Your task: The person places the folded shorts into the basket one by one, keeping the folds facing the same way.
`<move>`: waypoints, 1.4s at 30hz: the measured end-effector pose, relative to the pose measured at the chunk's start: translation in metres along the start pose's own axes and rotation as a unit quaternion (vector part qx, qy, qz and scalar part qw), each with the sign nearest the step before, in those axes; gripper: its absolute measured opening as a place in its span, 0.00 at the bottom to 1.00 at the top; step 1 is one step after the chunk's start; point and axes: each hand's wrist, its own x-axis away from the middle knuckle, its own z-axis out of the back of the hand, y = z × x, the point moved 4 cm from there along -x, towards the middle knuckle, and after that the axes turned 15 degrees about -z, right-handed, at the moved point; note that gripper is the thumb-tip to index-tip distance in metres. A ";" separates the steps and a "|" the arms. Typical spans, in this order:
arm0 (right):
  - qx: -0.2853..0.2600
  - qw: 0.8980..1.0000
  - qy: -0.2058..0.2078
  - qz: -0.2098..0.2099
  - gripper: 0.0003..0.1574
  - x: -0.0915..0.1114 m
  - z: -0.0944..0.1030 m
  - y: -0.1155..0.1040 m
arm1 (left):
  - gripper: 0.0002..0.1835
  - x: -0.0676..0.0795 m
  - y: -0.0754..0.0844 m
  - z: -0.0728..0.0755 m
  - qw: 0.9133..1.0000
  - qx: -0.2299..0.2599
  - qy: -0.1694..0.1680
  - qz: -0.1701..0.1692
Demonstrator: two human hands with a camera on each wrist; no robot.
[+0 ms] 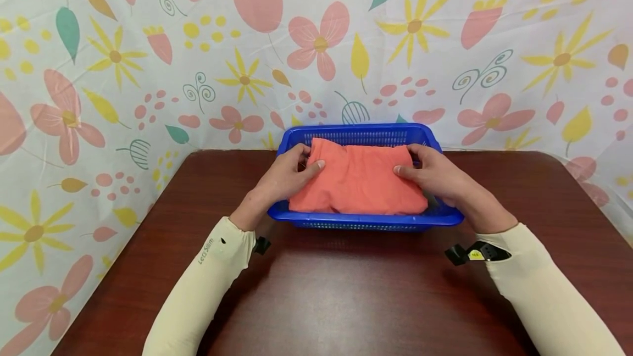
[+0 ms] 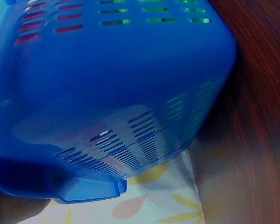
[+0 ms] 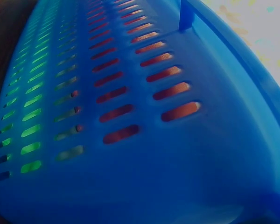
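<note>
A folded orange cloth [image 1: 368, 180] lies in the blue plastic basket [image 1: 366, 218], seen at the middle of the head view. My left hand [image 1: 284, 174] grips its left end, thumb on top and the other fingers partly hidden at the far side. At the right end, my right hand [image 1: 442, 176] holds it the same way. Both wrist views are filled mostly by the basket's slotted outer wall [image 2: 107, 84]. Orange shows through the upper slots in the right wrist view, and something green [image 3: 31, 148] through the lower ones.
The basket stands near the back of a dark reddish-brown table [image 1: 321, 290]. Close behind it hangs a white curtain [image 1: 405, 103] with a flower pattern. Cream sleeves [image 1: 193, 290] cover both forearms, and a small black device [image 1: 487, 251] sits at the right wrist.
</note>
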 end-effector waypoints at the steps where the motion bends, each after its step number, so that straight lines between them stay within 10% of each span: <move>1: -0.001 1.000 0.000 0.000 0.41 0.000 0.000 0.000 | 0.19 0.000 0.000 0.000 1.000 -0.005 0.004 -0.001; 42: 0.091 0.995 0.028 -0.013 0.43 0.001 -0.004 -0.003 | 0.39 -0.003 0.003 -0.008 0.994 -0.099 -0.045 0.020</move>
